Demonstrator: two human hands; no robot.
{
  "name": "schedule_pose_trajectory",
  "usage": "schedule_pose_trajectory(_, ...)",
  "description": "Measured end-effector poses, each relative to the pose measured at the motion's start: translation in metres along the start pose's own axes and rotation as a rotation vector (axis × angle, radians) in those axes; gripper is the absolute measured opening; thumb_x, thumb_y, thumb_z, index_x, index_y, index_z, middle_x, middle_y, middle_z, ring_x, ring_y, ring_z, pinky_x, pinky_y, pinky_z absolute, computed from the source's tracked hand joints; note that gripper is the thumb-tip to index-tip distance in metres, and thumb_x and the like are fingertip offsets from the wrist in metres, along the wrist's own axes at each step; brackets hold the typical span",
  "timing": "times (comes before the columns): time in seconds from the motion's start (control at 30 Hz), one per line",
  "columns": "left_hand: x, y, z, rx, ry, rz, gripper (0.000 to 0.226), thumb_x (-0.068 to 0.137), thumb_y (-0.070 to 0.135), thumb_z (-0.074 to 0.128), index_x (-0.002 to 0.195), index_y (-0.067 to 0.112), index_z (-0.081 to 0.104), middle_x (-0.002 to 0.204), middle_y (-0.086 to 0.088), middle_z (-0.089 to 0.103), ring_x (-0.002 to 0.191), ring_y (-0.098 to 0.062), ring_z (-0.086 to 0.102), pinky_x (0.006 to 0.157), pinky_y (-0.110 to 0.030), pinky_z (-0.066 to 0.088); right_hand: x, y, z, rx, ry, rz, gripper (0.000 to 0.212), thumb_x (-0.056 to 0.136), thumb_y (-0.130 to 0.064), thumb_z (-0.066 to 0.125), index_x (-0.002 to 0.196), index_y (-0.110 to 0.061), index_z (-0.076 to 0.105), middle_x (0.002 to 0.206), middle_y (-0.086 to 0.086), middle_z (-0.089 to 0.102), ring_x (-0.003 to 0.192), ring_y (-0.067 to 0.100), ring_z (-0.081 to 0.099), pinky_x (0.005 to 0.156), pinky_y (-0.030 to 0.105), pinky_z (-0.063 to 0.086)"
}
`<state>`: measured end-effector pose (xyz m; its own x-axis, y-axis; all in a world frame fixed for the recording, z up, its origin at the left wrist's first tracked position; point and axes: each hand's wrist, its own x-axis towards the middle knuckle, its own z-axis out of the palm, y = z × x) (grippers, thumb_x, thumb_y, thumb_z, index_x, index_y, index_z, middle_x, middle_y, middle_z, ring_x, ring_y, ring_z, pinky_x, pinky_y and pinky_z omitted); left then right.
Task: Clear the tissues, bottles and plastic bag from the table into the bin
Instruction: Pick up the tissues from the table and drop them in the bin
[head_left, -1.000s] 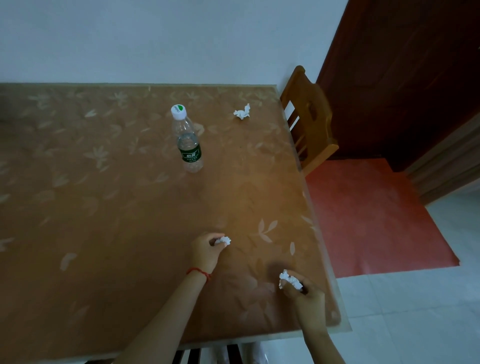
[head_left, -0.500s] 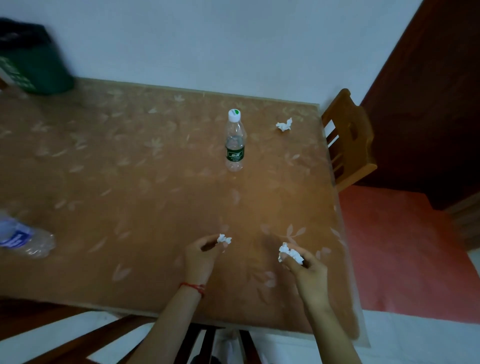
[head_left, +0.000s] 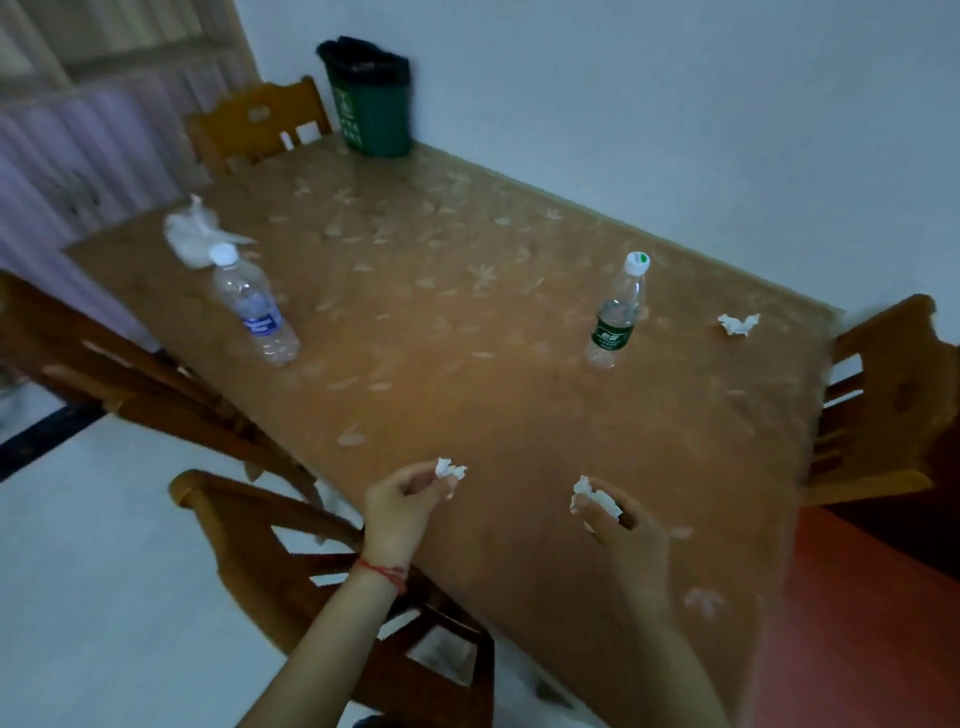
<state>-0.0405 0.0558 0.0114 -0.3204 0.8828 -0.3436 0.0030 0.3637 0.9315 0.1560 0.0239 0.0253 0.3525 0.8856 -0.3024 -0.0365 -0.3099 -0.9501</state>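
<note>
My left hand (head_left: 402, 499) pinches a small crumpled tissue (head_left: 449, 470) above the near edge of the brown table (head_left: 467, 415). My right hand (head_left: 626, 525) grips another crumpled tissue (head_left: 592, 496) beside it. A third tissue (head_left: 737, 323) lies at the table's right side. A green-labelled bottle (head_left: 615, 317) stands right of centre and a blue-labelled bottle (head_left: 254, 306) stands at the left. Just behind the blue-labelled one lies a white plastic bag (head_left: 195, 234). The green bin (head_left: 371, 101) with a black liner stands on the far corner against the wall.
Wooden chairs stand around the table: one near my left arm (head_left: 291, 561), one at the far left (head_left: 254, 122), one on the right (head_left: 883, 395). A white wall runs behind the table. The floor is white tile, with a red mat (head_left: 857, 649) at the right.
The view has swung left, so the bin, plastic bag and blue-labelled bottle now show. Both hands still hold their tissues and have lifted slightly off the table.
</note>
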Motion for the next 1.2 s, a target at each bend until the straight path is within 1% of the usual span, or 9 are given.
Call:
schedule_pose_trajectory(0.17,-0.026,-0.006,-0.037,-0.087,0.162,0.067,0.017,0.074,0.001,0.071,0.092,0.004,0.069,0.070,0.000,0.068,0.055,0.001,0.062,0.057,-0.010,0.050,-0.004,-0.005,0.026,-0.028,-0.178,-0.058,0.013,0.078,-0.014,0.070,0.085,-0.025,0.072,0.068,-0.010,0.070,0.073,0.006,0.064,0.073,0.022,0.051)
schedule_pose_trajectory(0.27,-0.040,-0.008,-0.060,-0.129,0.242,0.087,0.019,0.075,0.002,0.071,0.093,0.002,0.070,0.075,-0.003,0.070,0.061,-0.005,0.065,0.063,-0.015,0.053,-0.015,-0.010,0.046,-0.064,-0.279,-0.084,0.015,0.078,-0.015,0.070,0.091,-0.022,0.072,0.078,-0.004,0.072,0.075,0.008,0.066,0.064,0.014,0.051)
schedule_pose_trajectory(0.37,-0.053,-0.009,-0.084,-0.184,0.348,0.092,0.016,0.074,0.002,0.072,0.088,0.007,0.071,0.068,0.005,0.071,0.064,-0.010,0.066,0.067,-0.021,0.056,-0.026,-0.013,0.069,-0.092,-0.399,-0.132,0.016,0.079,-0.012,0.069,0.093,-0.018,0.072,0.084,0.001,0.072,0.075,0.006,0.067,0.060,0.011,0.050)
schedule_pose_trajectory(0.5,-0.073,-0.013,-0.118,-0.255,0.475,0.093,0.014,0.073,0.003,0.073,0.083,0.012,0.072,0.067,0.004,0.071,0.062,-0.008,0.066,0.062,-0.016,0.053,-0.043,-0.015,0.101,-0.138,-0.553,-0.159,0.013,0.078,-0.012,0.070,0.089,-0.020,0.072,0.088,0.003,0.071,0.079,0.011,0.067,0.062,0.016,0.052)
schedule_pose_trajectory(0.7,-0.110,-0.027,-0.178,-0.361,0.642,0.087,0.012,0.073,0.002,0.072,0.084,0.006,0.072,0.073,-0.004,0.070,0.064,-0.008,0.066,0.061,-0.015,0.052,-0.085,-0.014,0.147,-0.296,-0.706,-0.227,0.018,0.081,-0.023,0.068,0.099,-0.022,0.069,0.091,-0.004,0.070,0.088,0.011,0.064,0.071,0.021,0.051)
schedule_pose_trajectory(0.87,-0.142,-0.044,-0.232,-0.433,0.750,0.085,0.015,0.071,0.000,0.074,0.074,0.014,0.073,0.069,0.005,0.073,0.067,-0.008,0.067,0.064,-0.018,0.055,-0.138,-0.016,0.187,-0.290,-0.861,-0.273,0.011,0.084,-0.018,0.065,0.092,-0.025,0.064,0.080,-0.012,0.065,0.078,0.006,0.061,0.053,0.004,0.046)
schedule_pose_trajectory(1.0,-0.165,-0.057,-0.281,-0.467,0.813,0.082,0.015,0.071,0.000,0.073,0.074,0.014,0.072,0.068,0.007,0.072,0.066,-0.006,0.066,0.064,-0.017,0.055,-0.183,0.003,0.226,-0.269,-0.893,-0.264,0.015,0.080,-0.013,0.068,0.095,-0.014,0.070,0.081,-0.004,0.070,0.079,0.012,0.065,0.060,0.014,0.054)
schedule_pose_trajectory(1.1,-0.176,-0.068,-0.319,-0.482,0.843,0.079,0.015,0.072,0.000,0.072,0.076,0.013,0.072,0.070,0.008,0.073,0.067,-0.005,0.065,0.067,-0.018,0.056,-0.212,0.016,0.255,-0.297,-0.948,-0.201,0.009,0.080,-0.016,0.069,0.089,-0.016,0.069,0.081,0.000,0.069,0.077,0.016,0.064,0.062,0.028,0.059)
schedule_pose_trajectory(1.2,-0.182,-0.080,-0.354,-0.499,0.862,0.056,0.014,0.072,-0.001,0.072,0.082,0.009,0.073,0.074,0.006,0.073,0.068,-0.008,0.065,0.070,-0.021,0.056,-0.237,0.023,0.282,-0.317,-0.962,-0.182,0.012,0.082,-0.015,0.066,0.078,-0.024,0.059,0.074,-0.009,0.061,0.067,0.010,0.058,0.047,0.006,0.046)
